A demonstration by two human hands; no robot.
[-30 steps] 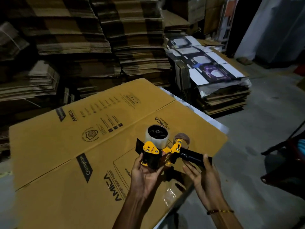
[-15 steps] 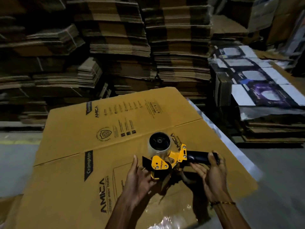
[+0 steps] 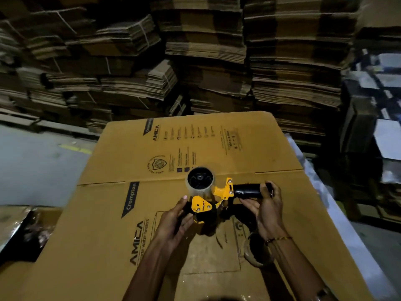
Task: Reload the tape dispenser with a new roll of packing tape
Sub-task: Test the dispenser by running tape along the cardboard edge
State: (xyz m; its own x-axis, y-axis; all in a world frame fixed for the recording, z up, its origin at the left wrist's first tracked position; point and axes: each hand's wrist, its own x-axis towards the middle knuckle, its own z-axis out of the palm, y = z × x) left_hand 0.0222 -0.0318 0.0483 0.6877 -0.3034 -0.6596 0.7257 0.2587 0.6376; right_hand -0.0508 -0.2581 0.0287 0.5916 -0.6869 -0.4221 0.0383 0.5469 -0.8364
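A yellow and black tape dispenser point(image 3: 221, 192) is held above a flattened cardboard box point(image 3: 121, 213). A clear roll of packing tape point(image 3: 200, 181) sits on its spindle. My right hand point(image 3: 267, 205) grips the black handle. My left hand point(image 3: 175, 216) holds the dispenser's front end by the yellow plate and black guard, fingers loosely curled round it. A brown, nearly spent tape core point(image 3: 258, 250) lies on the cardboard under my right wrist.
Tall stacks of flattened cartons point(image 3: 206, 51) fill the background. Printed white and dark boxes point(image 3: 382, 118) stand at the right. A shiny plastic sheet point(image 3: 19, 227) lies at the left. Grey concrete floor point(image 3: 36, 166) shows beside the cardboard.
The camera has swung left and downward, so the dispenser now lies lower on the cardboard. My right hand has closed round the handle. The brown core now shows under my right wrist.
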